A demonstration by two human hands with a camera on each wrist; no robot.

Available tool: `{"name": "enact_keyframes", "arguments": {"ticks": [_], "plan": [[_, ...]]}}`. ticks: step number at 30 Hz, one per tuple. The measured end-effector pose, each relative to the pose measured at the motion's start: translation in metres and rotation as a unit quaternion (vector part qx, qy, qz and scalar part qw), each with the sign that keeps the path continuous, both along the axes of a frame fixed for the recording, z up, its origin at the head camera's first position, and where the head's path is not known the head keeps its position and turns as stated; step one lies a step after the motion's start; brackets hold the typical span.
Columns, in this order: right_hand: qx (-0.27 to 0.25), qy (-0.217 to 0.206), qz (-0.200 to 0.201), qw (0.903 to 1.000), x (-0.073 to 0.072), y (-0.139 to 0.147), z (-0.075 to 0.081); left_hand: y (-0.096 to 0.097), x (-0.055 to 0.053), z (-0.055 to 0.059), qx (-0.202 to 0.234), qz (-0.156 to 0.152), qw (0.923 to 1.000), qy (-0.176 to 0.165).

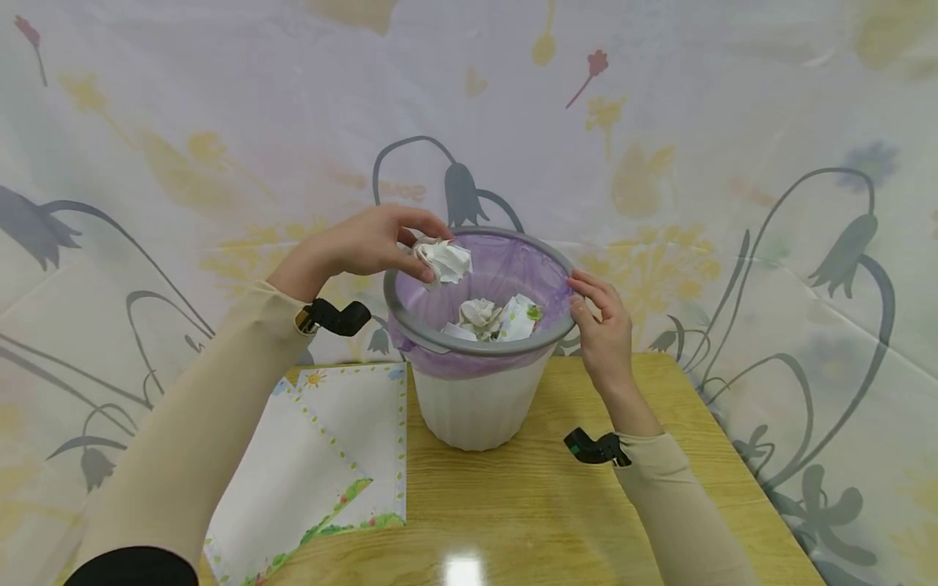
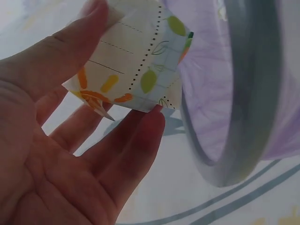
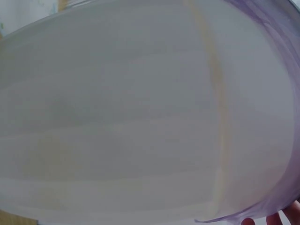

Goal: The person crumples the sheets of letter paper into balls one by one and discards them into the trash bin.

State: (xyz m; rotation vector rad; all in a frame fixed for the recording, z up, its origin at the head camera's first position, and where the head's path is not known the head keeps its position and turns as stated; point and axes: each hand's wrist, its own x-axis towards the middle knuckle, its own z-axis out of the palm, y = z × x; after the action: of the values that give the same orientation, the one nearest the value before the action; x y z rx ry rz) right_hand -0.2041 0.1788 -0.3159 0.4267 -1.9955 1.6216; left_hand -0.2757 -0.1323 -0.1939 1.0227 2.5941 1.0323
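Observation:
Over the left side of the trash bin [image 1: 472, 407], my left hand [image 1: 370, 242] pinches a crumpled paper ball [image 1: 449, 262] between thumb and fingers. In the left wrist view this paper [image 2: 126, 61] shows dashed lines, green leaf prints and an orange sun drawing. My right hand [image 1: 604, 325] grips the bin's grey rim [image 1: 479, 347] at the right, fingers bent over it. Inside the bin, several crumpled papers [image 1: 479, 317] lie in a purple liner [image 1: 506, 264]. The right wrist view is mostly filled by the bin's white ribbed side [image 3: 117, 117], with fingertips [image 3: 273, 219] at the lower right corner.
Two overlapping sheets of paper [image 1: 293, 472] with printed borders lie left of the bin on the wooden table [image 1: 498, 505]. A patterned cloth [image 1: 293, 98] hangs behind the table and along both sides.

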Motion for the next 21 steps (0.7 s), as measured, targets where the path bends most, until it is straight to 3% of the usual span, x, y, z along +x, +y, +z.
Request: {"name": "enact_keyframes", "arguments": {"ticks": [5, 13, 21], "plan": [[0.003, -0.003, -0.005, 1.0, 0.001, 0.001, 0.0, 0.014, -0.009, 0.007, -0.037, -0.026, 0.999, -0.003], [0.014, 0.005, -0.009, 0.9999, 0.0, 0.001, 0.0, 0.034, -0.023, 0.009, -0.072, -0.017, 0.9972, 0.002], [0.01, 0.009, -0.007, 0.9999, 0.0, 0.0, -0.001, 0.05, -0.031, -0.002, -0.054, -0.018, 0.9969, -0.055]]}}
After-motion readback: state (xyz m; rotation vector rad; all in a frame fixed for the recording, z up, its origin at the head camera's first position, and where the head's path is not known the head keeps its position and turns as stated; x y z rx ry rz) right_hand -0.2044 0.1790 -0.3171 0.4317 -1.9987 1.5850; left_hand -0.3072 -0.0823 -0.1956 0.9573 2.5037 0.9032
